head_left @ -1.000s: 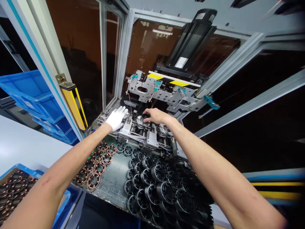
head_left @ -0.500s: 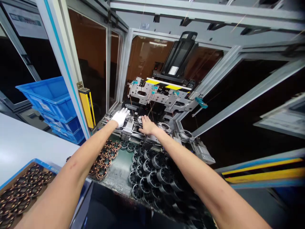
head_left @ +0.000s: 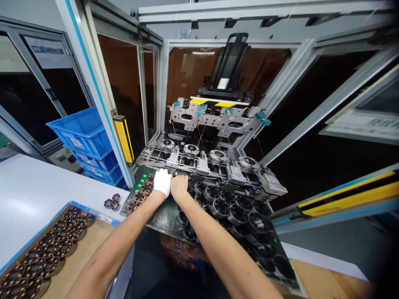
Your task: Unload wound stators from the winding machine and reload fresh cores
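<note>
My left hand [head_left: 162, 182], in a white glove, is at the back of the dark green worktop [head_left: 163, 214], its fingers curled and pointing away. Right beside it is my bare right hand [head_left: 180, 187], also curled, the two nearly touching. Whatever they hold, if anything, is hidden beneath them. Several copper-wound stator rings [head_left: 144, 189] lie left of my left hand. To the right of my right hand stand many black-and-silver rotor rings [head_left: 220, 207]. Beyond both hands, a machine fixture [head_left: 202, 164] carries round parts, one being a ring-shaped part [head_left: 191, 150] in its seat.
A blue-rimmed tray [head_left: 93, 232] with copper-wound rings is at the lower left, near a few loose rings [head_left: 112, 202] on the white table. Blue bins [head_left: 84, 133] are stacked behind. A yellow sensor bar [head_left: 124, 139] and frame posts flank the machine; a press plate [head_left: 212, 118] hangs above.
Both hands have drawn back from the fixture to the worktop's rear edge and come together, fingers now curled. The round parts in the fixture are uncovered. The view has shifted.
</note>
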{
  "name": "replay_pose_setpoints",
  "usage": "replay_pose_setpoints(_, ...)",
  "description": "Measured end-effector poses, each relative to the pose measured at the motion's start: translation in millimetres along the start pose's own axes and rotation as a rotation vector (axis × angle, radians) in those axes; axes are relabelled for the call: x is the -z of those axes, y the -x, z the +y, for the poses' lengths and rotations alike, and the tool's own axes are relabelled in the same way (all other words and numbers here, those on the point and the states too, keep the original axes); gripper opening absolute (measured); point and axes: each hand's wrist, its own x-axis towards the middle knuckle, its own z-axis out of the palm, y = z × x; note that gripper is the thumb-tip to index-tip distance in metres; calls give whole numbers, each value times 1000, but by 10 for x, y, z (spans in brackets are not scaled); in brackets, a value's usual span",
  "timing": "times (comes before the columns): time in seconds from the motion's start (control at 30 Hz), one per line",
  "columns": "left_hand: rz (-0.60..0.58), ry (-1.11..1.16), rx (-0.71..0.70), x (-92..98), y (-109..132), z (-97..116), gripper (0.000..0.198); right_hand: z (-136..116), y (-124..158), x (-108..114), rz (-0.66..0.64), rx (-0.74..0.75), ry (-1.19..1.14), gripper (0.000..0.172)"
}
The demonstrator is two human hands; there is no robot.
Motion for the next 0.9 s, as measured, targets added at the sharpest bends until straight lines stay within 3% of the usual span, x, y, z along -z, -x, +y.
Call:
replay_pose_setpoints(0.1,-6,-7,19,-57,-51,29,38,17,-47,-32,-3,-70,39,42)
replay_pose_setpoints(0.2,2,-20,43,-108,-46,15,27,28,18,73,9,-47,40,38)
replay_pose_setpoints(0.3,30,-9,24,-142,4,-27,16,70,189,304,73,10,27,25)
replay_pose_setpoints(0.4,76,55,-24,-69,79,-78,15,295,463,629,185,72,16,27)
replay_pose_setpoints(0.5,170,167,-44,156,151,-113,26,754,772,972,321,117,-44,22)
replay_pose_setpoints(0.63,280,342,-73,600,179,-100,23,1481,1056,1305,473,152,-321,24)
replay_pose_setpoints(0.7,322,509,-59,836,159,-41,26,1777,1115,1383,514,81,-466,28)
replay_pose_setpoints(0.8,409,817,-97,1171,88,134,61,2111,1127,1405,629,27,-625,47)
replay_pose_setpoints(0.9,381,827,-215,1423,-80,377,77,2383,1091,1369,669,51,-673,48)
